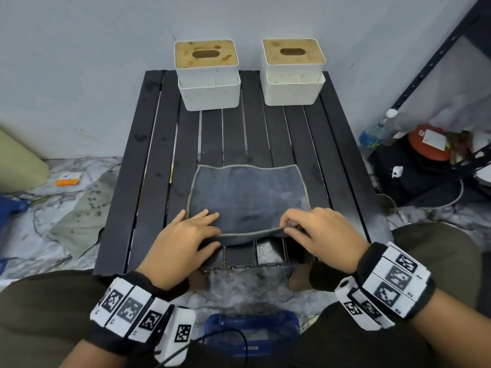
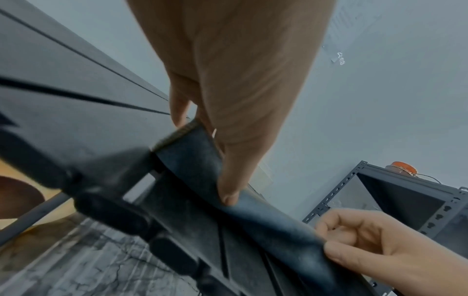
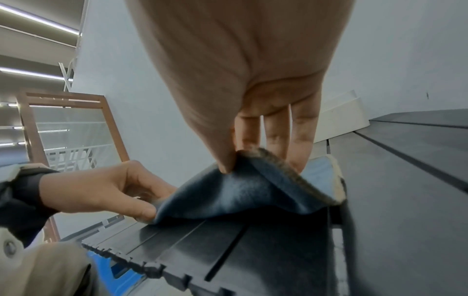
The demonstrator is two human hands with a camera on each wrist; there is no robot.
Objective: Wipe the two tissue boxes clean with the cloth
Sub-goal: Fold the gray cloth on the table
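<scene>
Dark blue-grey microfibre cloth (image 1: 247,197), soft, limp, light: near hem pinched by left hand (image 1: 183,237) and right hand (image 1: 322,232); best gripped bunched.

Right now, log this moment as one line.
stage: pickup | both hands pinch grey microfibre cloth near edge | slatted black table | two white tissue boxes unwiped

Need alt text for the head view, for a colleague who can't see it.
Both hands, left and right, pinch the near edge of a grey cloth lying on a black slatted table. Two stained white tissue boxes stand side by side at the far edge.
</scene>
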